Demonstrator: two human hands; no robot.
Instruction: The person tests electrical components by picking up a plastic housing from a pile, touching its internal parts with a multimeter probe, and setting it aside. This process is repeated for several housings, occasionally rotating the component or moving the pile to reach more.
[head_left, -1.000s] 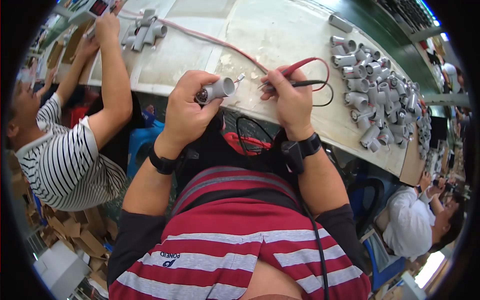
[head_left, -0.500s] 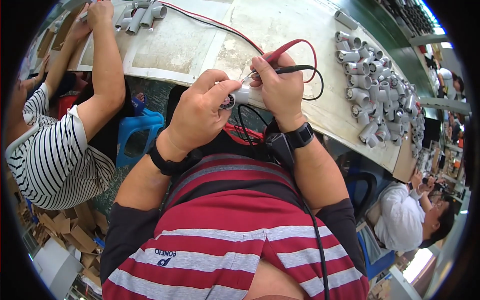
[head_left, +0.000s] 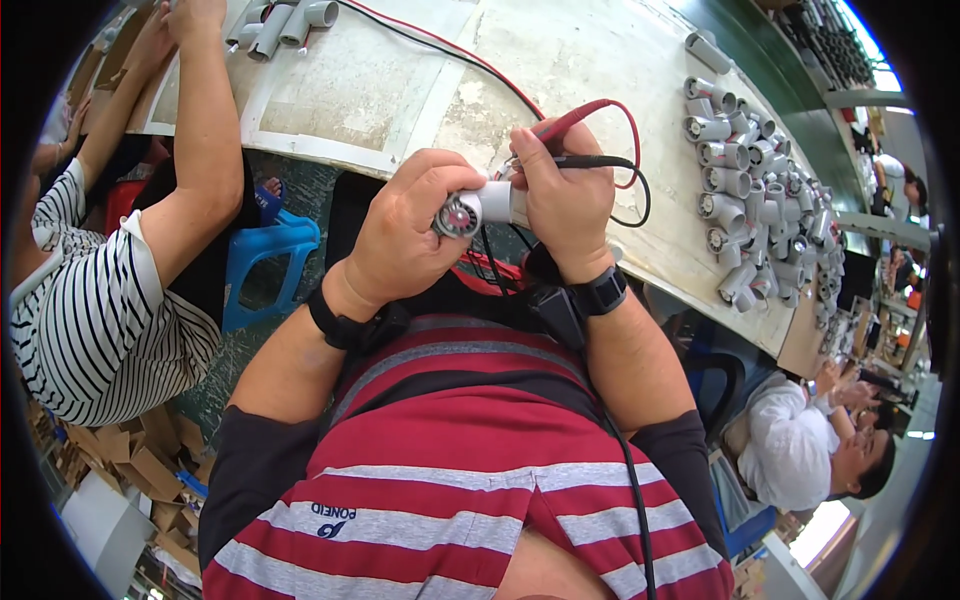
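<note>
My left hand (head_left: pixel 400 230) is closed around a light grey plastic tube housing (head_left: pixel 496 203). A round fan-like part (head_left: pixel 458 217) shows at the housing's end, facing up. Against the housing's other end is my right hand (head_left: pixel 572 210), pinching two test probes, a red one (head_left: pixel 578 114) and a black one (head_left: pixel 590 162). Their tips lie near a small wire end above the housing, partly hidden by my fingers; whether they touch it I cannot tell.
Many similar grey housings (head_left: pixel 735 180) lie heaped on the right of the worn table (head_left: pixel 400 90). Red and black leads (head_left: pixel 450 48) run across the table. At left a co-worker's arm (head_left: pixel 210 130) reaches over the edge, beside a blue stool (head_left: pixel 265 260). Another person (head_left: pixel 790 440) sits at right.
The housing has turned in my left hand, so its fan end faces up more and more of the tube shows. My right hand with the probes has shifted slightly right and down.
</note>
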